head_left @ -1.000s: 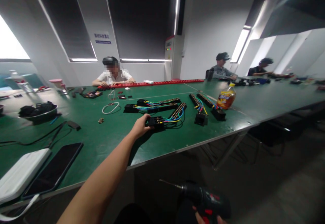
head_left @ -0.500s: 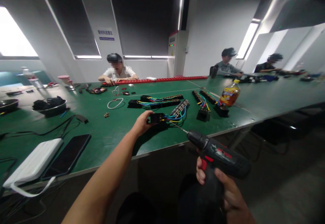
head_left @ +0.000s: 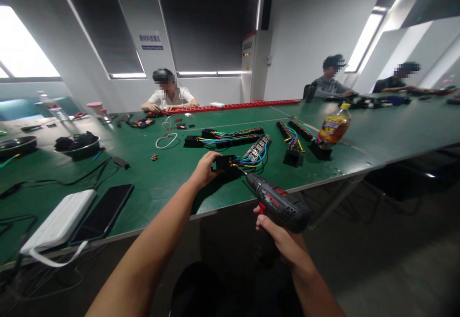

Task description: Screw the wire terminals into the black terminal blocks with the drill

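Observation:
My left hand (head_left: 204, 168) reaches out over the green table (head_left: 154, 182) and grips a black connector block (head_left: 224, 162) with coloured wires running to a terminal strip (head_left: 257, 148). My right hand (head_left: 278, 235) is wrapped round the grip of a black cordless drill (head_left: 278, 203) with red marks. The drill's bit points at the block, its tip close to the wires beside my left hand.
More wired terminal strips (head_left: 230, 137) lie behind, and another pair (head_left: 296, 137) beside an orange drink bottle (head_left: 334, 126). A phone (head_left: 104, 211) and a white case (head_left: 59, 221) lie near the front edge at left. Three people sit at the far side. A bowl (head_left: 77, 144) holds black parts.
My right hand has lifted the drill from below the table edge and brought its bit up to the block. My left hand has kept hold of the block.

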{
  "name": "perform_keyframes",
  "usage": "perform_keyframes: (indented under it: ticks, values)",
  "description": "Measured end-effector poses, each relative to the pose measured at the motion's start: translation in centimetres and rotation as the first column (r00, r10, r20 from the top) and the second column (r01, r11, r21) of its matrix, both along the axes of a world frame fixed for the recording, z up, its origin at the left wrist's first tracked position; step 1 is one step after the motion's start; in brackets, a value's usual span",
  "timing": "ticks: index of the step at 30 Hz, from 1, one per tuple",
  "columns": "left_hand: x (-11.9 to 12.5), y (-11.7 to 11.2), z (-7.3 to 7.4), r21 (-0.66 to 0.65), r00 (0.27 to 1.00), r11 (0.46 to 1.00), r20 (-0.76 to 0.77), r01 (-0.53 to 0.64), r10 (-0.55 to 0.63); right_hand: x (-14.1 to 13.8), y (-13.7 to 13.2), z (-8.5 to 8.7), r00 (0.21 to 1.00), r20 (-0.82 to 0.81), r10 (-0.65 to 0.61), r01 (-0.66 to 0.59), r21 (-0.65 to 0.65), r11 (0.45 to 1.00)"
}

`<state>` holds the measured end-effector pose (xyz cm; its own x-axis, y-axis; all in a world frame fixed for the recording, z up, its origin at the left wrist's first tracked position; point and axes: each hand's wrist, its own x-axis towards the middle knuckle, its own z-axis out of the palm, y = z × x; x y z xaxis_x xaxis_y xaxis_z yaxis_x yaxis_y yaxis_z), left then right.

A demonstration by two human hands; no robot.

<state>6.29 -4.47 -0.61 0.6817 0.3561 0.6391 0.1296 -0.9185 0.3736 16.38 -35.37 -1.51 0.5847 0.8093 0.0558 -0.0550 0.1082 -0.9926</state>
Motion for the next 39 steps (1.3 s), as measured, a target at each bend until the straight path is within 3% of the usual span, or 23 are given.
perform_keyframes:
  ticks: [9,26,30,33,36,39]
  values:
    - [0.1,-0.3,-0.1,0.005,0.999,1.000,0.042,0.028,-0.028,0.1,0.4,0.2,0.994,0.096,0.044,-0.036,-0.090,0.995]
    - [0.0,-0.6,0.1,0.025,0.999,1.000,0.040,0.005,-0.006,1.2,0.9,1.0,0.995,0.091,0.028,-0.020,-0.087,0.996]
    - [0.0,-0.4,0.0,0.032,1.000,0.999,0.013,-0.019,0.019,1.7,1.1,2.5,1.000,0.016,0.026,-0.024,-0.121,0.992]
    - [0.0,-0.4,0.1,0.049,0.999,0.998,0.008,-0.031,0.031,1.6,1.5,3.8,0.989,-0.145,-0.031,0.007,-0.159,0.987]
    - [-0.1,-0.4,0.2,0.091,0.999,0.995,0.019,-0.034,0.032,1.5,1.7,4.9,0.945,-0.325,-0.040,-0.002,-0.127,0.992]
    - [-0.1,-0.5,0.3,0.106,0.999,0.994,0.005,-0.040,0.040,1.8,1.8,5.3,0.933,-0.359,-0.007,-0.030,-0.099,0.995]
